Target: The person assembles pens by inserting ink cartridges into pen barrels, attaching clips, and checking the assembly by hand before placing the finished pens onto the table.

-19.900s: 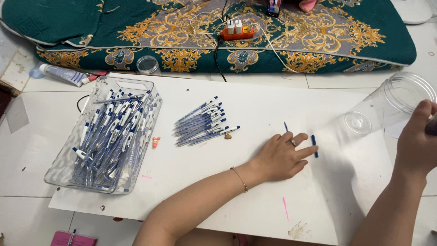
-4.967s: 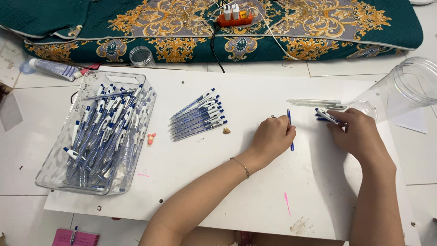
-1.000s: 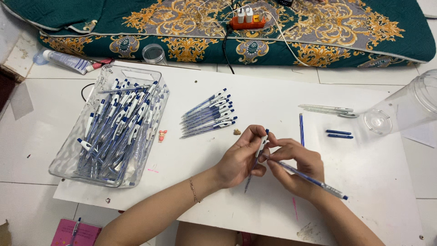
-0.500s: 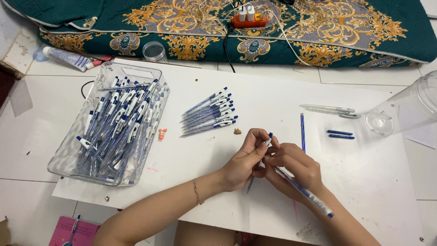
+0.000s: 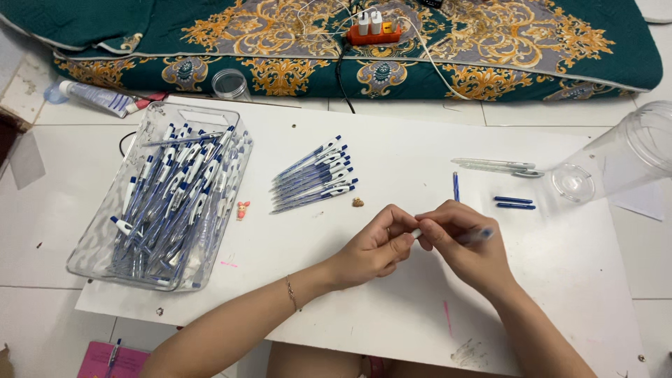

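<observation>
**Both hands pinch one pen at the middle of the frame**

Low in the frame, two forearms rise from the bottom edge over the white tabletop [image 5: 392, 308]. The left hand [image 5: 374, 245] and the right hand [image 5: 465, 245] meet at centre, both closed on a single blue-and-white pen [image 5: 476, 236], its tip between the left fingertips and its barrel lying across the right fingers. Farther up, a fanned bunch of pens [image 5: 315, 175] lies left of centre, and loose blue refills [image 5: 514, 203] lie to the right. At the left sits a clear tray [image 5: 98, 245] full of pens. At the right edge a clear jar [image 5: 630, 154] lies tipped. A patterned green blanket [image 5: 490, 42] runs along the top.
</observation>
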